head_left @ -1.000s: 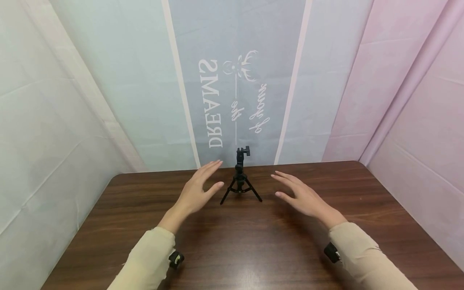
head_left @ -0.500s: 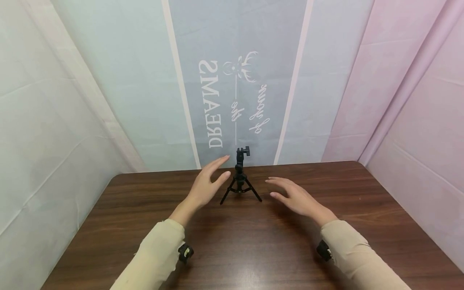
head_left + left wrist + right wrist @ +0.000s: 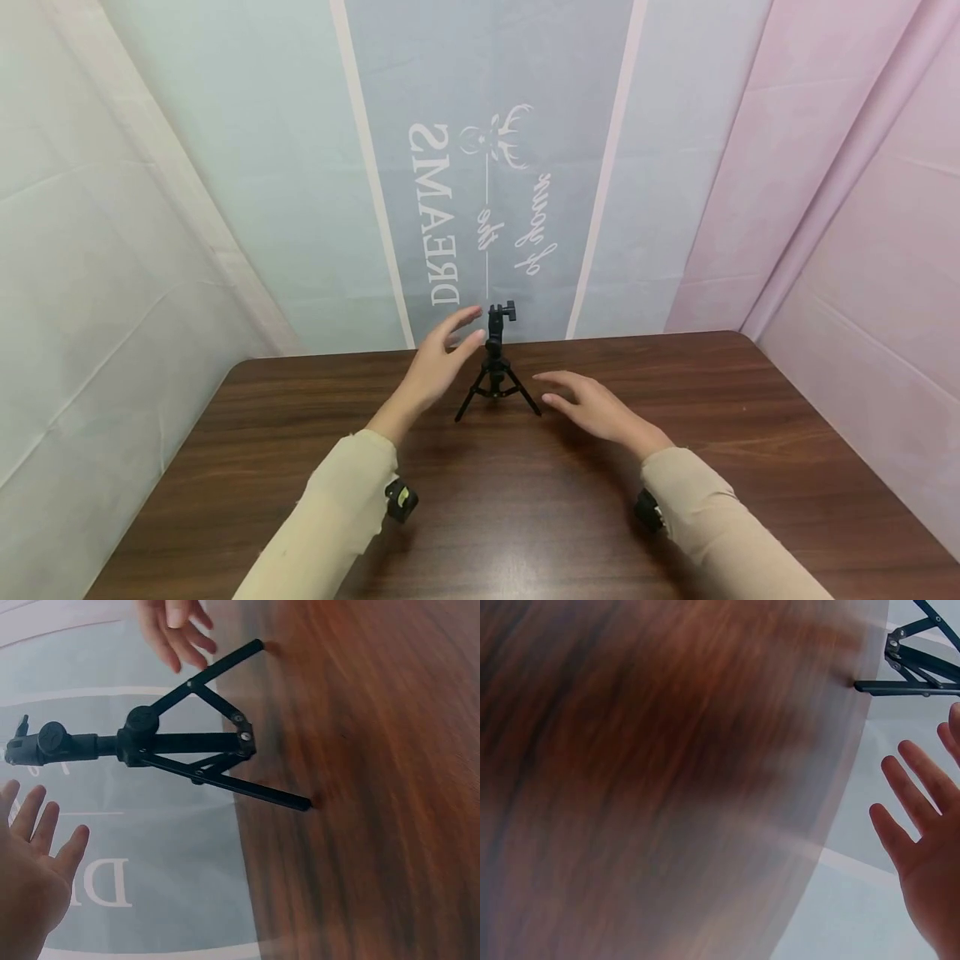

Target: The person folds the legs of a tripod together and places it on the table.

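Note:
A small black mini tripod (image 3: pixel 495 358) stands upright on the table with its legs spread. A knob sticks out at the right of its top. My left hand (image 3: pixel 435 362) is just left of its upper part, fingers spread and a gap visible in the left wrist view (image 3: pixel 37 877). To the right of the legs, my right hand (image 3: pixel 592 404) hovers with loosely extended fingers, apart from the tripod. The right wrist view shows only the tripod's lower legs (image 3: pixel 907 688) beyond that hand. Neither hand holds anything.
The brown wood-grain table (image 3: pixel 510 517) has its back edge close behind the tripod. A pale cloth backdrop (image 3: pixel 517 75) with white lettering hangs behind. White cloth (image 3: pixel 112 250) and pinkish cloth (image 3: pixel 892 250) enclose the left and right sides.
Both hands have moved inward toward the tripod, the left one rightward and up to its upper part, the right one leftward toward its legs. The tripod has stayed in place.

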{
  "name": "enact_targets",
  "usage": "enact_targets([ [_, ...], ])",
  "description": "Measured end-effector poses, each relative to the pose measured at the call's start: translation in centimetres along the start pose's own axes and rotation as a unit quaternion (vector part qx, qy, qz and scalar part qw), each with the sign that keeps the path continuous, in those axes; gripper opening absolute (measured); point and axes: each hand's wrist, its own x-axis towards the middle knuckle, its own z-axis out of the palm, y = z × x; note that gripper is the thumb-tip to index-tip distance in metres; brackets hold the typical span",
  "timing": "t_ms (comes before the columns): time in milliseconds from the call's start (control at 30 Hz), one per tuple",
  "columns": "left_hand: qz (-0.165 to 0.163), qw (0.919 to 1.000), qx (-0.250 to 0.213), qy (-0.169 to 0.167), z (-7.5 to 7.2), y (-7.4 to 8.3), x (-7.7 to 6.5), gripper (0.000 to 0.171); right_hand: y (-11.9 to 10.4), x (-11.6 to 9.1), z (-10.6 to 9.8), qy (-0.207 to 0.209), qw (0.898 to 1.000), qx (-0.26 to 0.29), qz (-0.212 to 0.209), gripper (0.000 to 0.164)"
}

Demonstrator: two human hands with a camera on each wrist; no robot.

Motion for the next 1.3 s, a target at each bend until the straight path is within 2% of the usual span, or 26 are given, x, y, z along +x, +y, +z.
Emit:
enact_targets([
  [133,0.02,0.9997,-0.014,-0.007,0.1,0.3,0.8,0.047,0.0,0.4,0.6,-0.001,1.0,0.011,0.004,0.04],
  [367,-0.004,0.9997,-0.017,-0.018,0.3,1.0,1.8,0.048,0.1,1.2,1.4,-0.011,0.999,0.045,0.001,0.037],
  [700,-0.011,0.9997,0.006,-0.021,1.0,1.6,3.1,0.045,0.4,2.1,1.7,-0.027,0.999,0.037,0.004,0.032],
  [933,-0.025,0.9993,0.011,-0.026,0.8,2.0,3.5,0.035,0.7,2.9,1.8,-0.042,0.998,0.037,-0.028,0.027],
  [1133,-0.037,0.9978,0.039,-0.039,0.7,1.8,3.7,0.038,0.7,3.5,2.1,-0.056,0.997,0.037,-0.034,0.024],
  [1300,-0.043,0.9973,0.045,-0.04,0.9,1.6,3.8,0.039,0.7,3.8,2.3,-0.068,0.996,0.045,-0.032,0.028],
])
